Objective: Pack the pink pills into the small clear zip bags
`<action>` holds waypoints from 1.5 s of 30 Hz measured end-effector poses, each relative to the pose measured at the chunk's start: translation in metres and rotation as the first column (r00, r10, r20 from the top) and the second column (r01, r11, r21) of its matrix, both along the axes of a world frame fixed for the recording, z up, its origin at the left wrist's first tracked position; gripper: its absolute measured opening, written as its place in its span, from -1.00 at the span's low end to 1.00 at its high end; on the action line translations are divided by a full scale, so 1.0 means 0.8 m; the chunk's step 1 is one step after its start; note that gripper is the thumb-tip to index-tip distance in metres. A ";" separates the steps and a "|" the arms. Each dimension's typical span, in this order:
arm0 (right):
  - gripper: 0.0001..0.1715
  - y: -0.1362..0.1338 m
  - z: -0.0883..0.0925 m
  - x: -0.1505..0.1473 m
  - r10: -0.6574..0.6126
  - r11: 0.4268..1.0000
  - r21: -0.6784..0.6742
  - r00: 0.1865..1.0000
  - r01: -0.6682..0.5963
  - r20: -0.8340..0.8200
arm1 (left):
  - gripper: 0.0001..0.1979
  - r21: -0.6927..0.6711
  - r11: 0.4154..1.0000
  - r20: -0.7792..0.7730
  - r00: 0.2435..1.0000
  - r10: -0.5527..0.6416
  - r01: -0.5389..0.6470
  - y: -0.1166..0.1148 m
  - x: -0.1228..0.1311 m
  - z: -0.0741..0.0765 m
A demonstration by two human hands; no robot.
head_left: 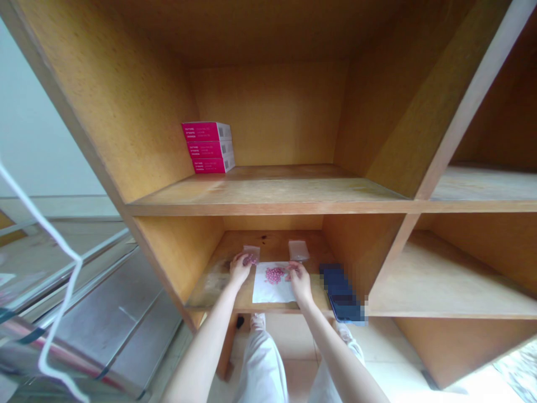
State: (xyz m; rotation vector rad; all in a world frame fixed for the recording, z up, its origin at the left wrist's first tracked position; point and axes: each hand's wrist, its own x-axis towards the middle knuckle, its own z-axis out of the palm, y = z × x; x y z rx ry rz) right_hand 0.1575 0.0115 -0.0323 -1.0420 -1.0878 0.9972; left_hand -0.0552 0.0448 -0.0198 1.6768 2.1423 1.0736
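On the lower shelf lies a white sheet of paper [262, 292] with a pile of small pink beads [274, 275] on it. Beyond the paper's left corner, my left hand [240, 270] has its fingers closed on a small clear plastic bag [252, 249], with pink beads showing at the fingertips. My right hand [300, 281] is at the right side of the pile, its fingers curled together beside the beads. What those fingers hold is too small to make out. A second small clear bag [298, 250] lies flat behind my right hand.
A dark blue phone-like object [342, 294], partly blurred out, lies at the shelf's right front edge. Several pink boxes [208, 148] are stacked on the upper shelf [268, 190] at left. A white cable [62, 302] hangs at far left. My legs are below the shelf.
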 end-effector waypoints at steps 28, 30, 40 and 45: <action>-0.68 0.001 0.002 0.000 -0.070 0.997 0.031 0.997 0.070 0.019 | -0.51 -0.064 0.997 -0.417 0.909 0.009 -0.040 -0.028 0.030 0.005; -0.69 0.001 0.007 0.001 -0.128 0.989 0.082 0.989 0.122 0.073 | -0.51 -0.068 0.997 -0.411 0.911 0.004 -0.035 -0.029 0.030 0.006; -0.45 0.038 0.052 0.017 -0.300 0.951 0.220 0.483 0.216 0.823 | -0.49 -0.073 0.997 -0.406 0.914 0.004 -0.037 -0.031 0.031 0.007; -0.34 0.052 0.049 0.014 -0.189 0.975 0.141 0.309 0.171 0.932 | -0.49 -0.070 0.997 -0.407 0.913 -0.007 -0.023 -0.032 0.029 0.006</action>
